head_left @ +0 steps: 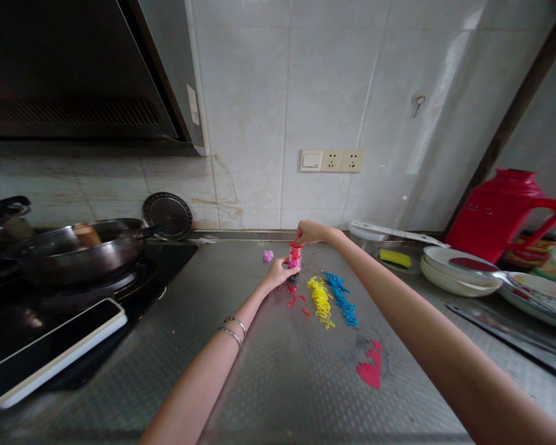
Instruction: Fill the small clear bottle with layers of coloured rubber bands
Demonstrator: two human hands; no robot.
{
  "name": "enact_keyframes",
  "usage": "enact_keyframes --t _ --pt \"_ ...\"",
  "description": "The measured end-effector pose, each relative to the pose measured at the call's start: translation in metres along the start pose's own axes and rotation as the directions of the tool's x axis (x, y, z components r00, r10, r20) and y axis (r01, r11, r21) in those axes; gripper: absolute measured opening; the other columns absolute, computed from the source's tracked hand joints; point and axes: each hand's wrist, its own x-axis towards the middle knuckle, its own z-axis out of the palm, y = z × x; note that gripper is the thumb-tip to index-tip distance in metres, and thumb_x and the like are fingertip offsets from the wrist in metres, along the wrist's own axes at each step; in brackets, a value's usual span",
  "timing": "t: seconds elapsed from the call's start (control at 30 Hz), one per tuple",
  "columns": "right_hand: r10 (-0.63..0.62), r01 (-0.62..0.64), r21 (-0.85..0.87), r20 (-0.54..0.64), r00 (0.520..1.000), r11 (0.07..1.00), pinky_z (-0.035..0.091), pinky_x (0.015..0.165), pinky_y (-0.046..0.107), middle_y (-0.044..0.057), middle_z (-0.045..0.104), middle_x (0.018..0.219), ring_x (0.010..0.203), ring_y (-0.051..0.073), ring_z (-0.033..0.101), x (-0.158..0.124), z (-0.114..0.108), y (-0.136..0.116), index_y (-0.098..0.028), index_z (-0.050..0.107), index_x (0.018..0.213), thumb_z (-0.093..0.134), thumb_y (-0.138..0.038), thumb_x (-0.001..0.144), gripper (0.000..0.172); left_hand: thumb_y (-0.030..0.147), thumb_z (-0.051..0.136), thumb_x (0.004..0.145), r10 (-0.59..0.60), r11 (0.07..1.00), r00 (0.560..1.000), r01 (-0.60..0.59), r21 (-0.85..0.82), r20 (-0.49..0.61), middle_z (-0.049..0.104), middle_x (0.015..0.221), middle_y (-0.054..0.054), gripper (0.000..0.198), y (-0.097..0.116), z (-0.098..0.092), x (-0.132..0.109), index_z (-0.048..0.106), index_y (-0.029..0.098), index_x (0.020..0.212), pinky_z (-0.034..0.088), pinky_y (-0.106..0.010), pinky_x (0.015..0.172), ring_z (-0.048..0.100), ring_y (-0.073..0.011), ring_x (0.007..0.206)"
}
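My left hand is closed around the lower part of a small clear jar with red and pink contents, upright on the metal counter. Over the jar's mouth, my right hand has its fingers bent down; what they pinch, if anything, is hidden. Several red strips lie just in front of the jar. To their right are a row of yellow strips and a row of blue strips. A pink lump sits left of the jar. Nearer me lies a jagged flat red piece.
At left, a pan stands on the black stove, with a long white-edged slab in front. Right of my arm are a yellow sponge, white bowls, a dark knife-like blade and a red thermos jug.
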Motion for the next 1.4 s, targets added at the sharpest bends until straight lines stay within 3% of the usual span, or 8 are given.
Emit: enact_keyframes --t 0.3,0.47,0.6,0.93,1.17,1.4 --pt "0.001 0.002 -0.084 0.033 0.999 0.996 0.038 0.052 0.019 0.011 0.069 0.085 0.069 0.015 0.059 0.014 0.011 -0.003 -0.010 0.070 0.089 0.064 -0.020 0.062 0.029 0.026 0.067 0.063 0.015 1.000 1.000 -0.015 -0.001 0.020 0.067 0.090 -0.008 0.026 -0.004 0.001 0.001 0.065 0.012 0.086 0.044 -0.029 0.081 0.060 -0.0181 0.084" --pt "0.026 -0.012 -0.120 0.116 0.993 0.993 0.038 0.049 0.021 0.010 0.067 0.073 0.058 0.014 0.055 0.018 0.011 0.000 -0.008 0.070 0.085 0.060 -0.023 0.063 0.029 0.026 0.067 0.063 0.013 1.000 1.000 -0.012 -0.012 0.020 0.067 0.091 -0.008 0.027 -0.004 0.001 0.001 0.065 0.012 0.086 0.043 -0.030 0.081 0.060 -0.0180 0.084" --pt "0.050 -0.044 -0.046 0.152 0.987 0.998 0.036 0.045 0.021 0.008 0.061 0.063 0.048 0.010 0.047 0.015 0.010 0.004 -0.008 0.069 0.081 0.058 -0.028 0.065 0.028 0.028 0.066 0.064 0.026 1.000 0.999 -0.025 -0.008 0.028 0.067 0.091 -0.008 0.027 -0.005 0.000 0.001 0.065 0.012 0.087 0.043 -0.030 0.081 0.060 -0.0177 0.084" --pt "0.002 -0.012 0.094 0.110 0.994 0.995 0.033 0.043 0.018 0.004 0.059 0.058 0.047 0.007 0.045 0.005 -0.005 0.007 -0.010 0.068 0.074 0.055 -0.031 0.067 0.025 0.029 0.066 0.064 0.024 1.000 0.999 -0.024 -0.001 0.035 0.067 0.091 -0.010 0.030 -0.008 0.001 0.002 0.065 0.010 0.088 0.043 -0.029 0.081 0.060 -0.0174 0.084" --pt "0.047 -0.048 0.143 0.012 0.999 0.989 0.034 0.045 0.020 0.001 0.058 0.059 0.043 0.006 0.042 -0.012 -0.012 0.017 -0.016 0.067 0.093 0.051 -0.029 0.070 0.031 0.026 0.067 0.063 -0.014 1.000 0.999 0.014 0.005 0.029 0.066 0.093 -0.009 0.032 -0.004 0.000 0.001 0.065 0.011 0.092 0.042 -0.028 0.082 0.059 -0.0169 0.086" --pt "0.079 -0.134 0.175 0.290 0.954 0.975 0.034 0.045 0.021 -0.004 0.045 0.048 0.041 0.006 0.036 -0.021 0.006 0.012 -0.019 0.064 0.096 0.054 -0.022 0.063 0.035 0.027 0.067 0.064 0.002 1.000 0.999 -0.003 0.027 0.033 0.066 0.095 -0.008 0.033 -0.003 0.000 0.001 0.064 0.013 0.094 0.042 -0.029 0.083 0.059 -0.0170 0.087"
